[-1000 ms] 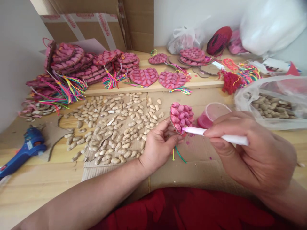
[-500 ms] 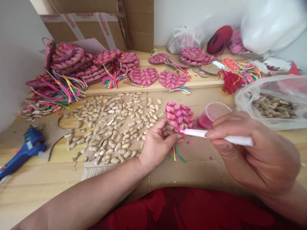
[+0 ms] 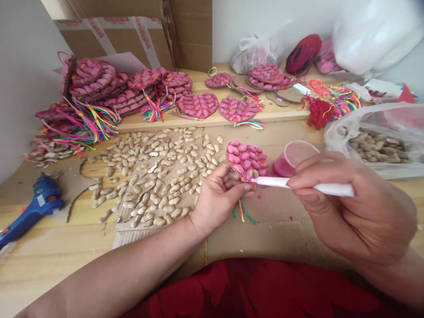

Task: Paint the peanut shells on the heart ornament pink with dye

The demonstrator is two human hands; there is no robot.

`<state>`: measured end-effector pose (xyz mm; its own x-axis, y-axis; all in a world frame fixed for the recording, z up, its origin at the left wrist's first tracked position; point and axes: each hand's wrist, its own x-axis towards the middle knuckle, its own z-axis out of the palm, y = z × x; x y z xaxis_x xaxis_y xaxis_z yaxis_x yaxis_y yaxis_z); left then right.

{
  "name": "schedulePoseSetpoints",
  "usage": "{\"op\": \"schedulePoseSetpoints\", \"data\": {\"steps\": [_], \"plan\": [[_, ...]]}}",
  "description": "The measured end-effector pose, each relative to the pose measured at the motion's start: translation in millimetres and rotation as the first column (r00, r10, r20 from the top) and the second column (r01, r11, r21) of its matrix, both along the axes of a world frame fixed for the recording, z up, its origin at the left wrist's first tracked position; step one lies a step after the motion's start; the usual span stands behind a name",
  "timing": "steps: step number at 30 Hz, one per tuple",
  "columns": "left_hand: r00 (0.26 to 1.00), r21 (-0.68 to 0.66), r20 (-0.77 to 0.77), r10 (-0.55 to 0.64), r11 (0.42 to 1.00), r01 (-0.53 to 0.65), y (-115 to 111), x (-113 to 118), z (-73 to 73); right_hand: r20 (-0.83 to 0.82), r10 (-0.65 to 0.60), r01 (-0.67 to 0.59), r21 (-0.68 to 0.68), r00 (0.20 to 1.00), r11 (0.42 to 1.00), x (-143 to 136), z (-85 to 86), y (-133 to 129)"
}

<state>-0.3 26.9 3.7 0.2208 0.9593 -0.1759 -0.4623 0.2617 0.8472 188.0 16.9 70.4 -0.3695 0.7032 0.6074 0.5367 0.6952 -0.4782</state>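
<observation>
My left hand (image 3: 220, 196) grips the lower left edge of a pink peanut-covered piece (image 3: 247, 159), which is tilted and has green and yellow strings hanging below. Near its lower edge, one or two peanuts show bare tan. In my right hand (image 3: 351, 207) is a white brush (image 3: 274, 182), pinched between thumb and fingers, its pink tip touching the bottom of the piece. Just behind the brush stands a clear cup (image 3: 298, 154) with pink liquid. Loose peanuts (image 3: 172, 176) are spread over the cardboard (image 3: 265, 238) to the left.
Finished-looking pink pieces (image 3: 198, 106) and stacks (image 3: 92, 79) line the raised wooden shelf (image 3: 149, 126) behind. A blue glue gun (image 3: 36, 207) lies at the left. At the right is a plastic bag (image 3: 374, 165) of peanuts, with coloured strings (image 3: 344, 99) behind it.
The brush and my right hand have shifted slightly to the right. The pink piece has turned a little in my left hand.
</observation>
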Motion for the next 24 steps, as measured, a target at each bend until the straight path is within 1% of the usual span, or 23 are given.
{"op": "schedulePoseSetpoints", "data": {"steps": [6,11,16,19,21,24], "plan": [[0.999,-0.030,0.038,-0.007,1.000,0.008,-1.1,-0.1,0.0,-0.024,0.032,-0.034,-0.063,0.999,0.997,-0.9,-1.0,2.3],[0.996,-0.052,0.089,-0.026,0.998,0.031,-1.5,-0.8,0.2,-0.020,-0.052,0.052,-0.011,0.998,0.999,0.1,-3.8,-0.3],[0.991,-0.094,0.129,-0.037,0.994,0.049,-2.1,-1.8,1.3,-0.063,-0.034,0.031,-0.050,0.997,0.998,0.9,-4.5,-1.4],[0.987,-0.101,0.157,-0.045,0.993,0.061,-2.9,-1.6,3.0,-0.048,-0.074,0.071,-0.048,0.996,0.996,-0.3,-5.0,-1.6],[0.983,-0.109,0.177,-0.047,0.992,0.067,-3.3,-1.8,4.3,-0.062,-0.096,0.091,-0.069,0.993,0.993,-1.2,-5.2,-2.0],[0.978,-0.126,0.203,-0.054,0.989,0.081,-3.2,-2.9,5.5,-0.108,-0.084,0.075,-0.087,0.991,0.993,-2.4,-4.3,-2.2]]}}
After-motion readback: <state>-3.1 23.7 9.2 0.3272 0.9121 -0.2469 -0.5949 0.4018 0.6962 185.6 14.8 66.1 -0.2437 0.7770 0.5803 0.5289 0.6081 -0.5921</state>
